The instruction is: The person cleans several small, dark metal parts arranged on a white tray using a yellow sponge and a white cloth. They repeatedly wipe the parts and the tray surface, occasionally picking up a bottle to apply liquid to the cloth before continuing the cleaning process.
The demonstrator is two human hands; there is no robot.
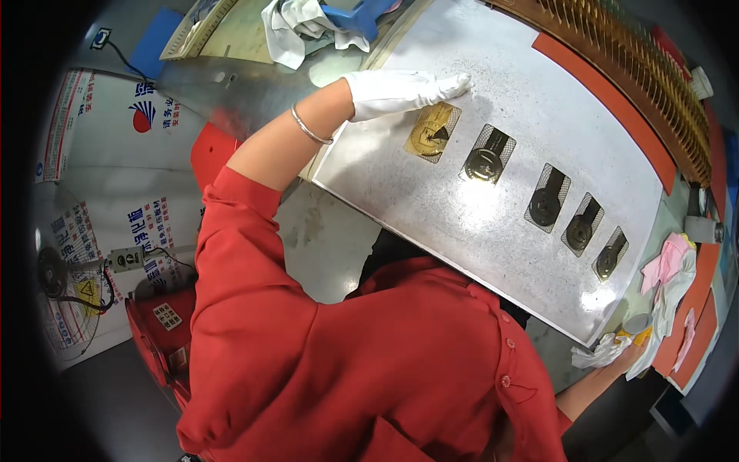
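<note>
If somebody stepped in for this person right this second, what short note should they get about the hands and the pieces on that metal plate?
Left hand, in a white glove, lies flat and open on the grey metal plate, fingertips just above the gold-coloured piece in the leftmost slot.
Right hand, also gloved, is at the plate's lower right corner, shut on a crumpled white cloth.
Five slots run in a row along the plate; the other four hold darker pieces.
Only the leftmost piece looks bright gold; the four darker ones appear still to be treated, though that is a guess.
</note>
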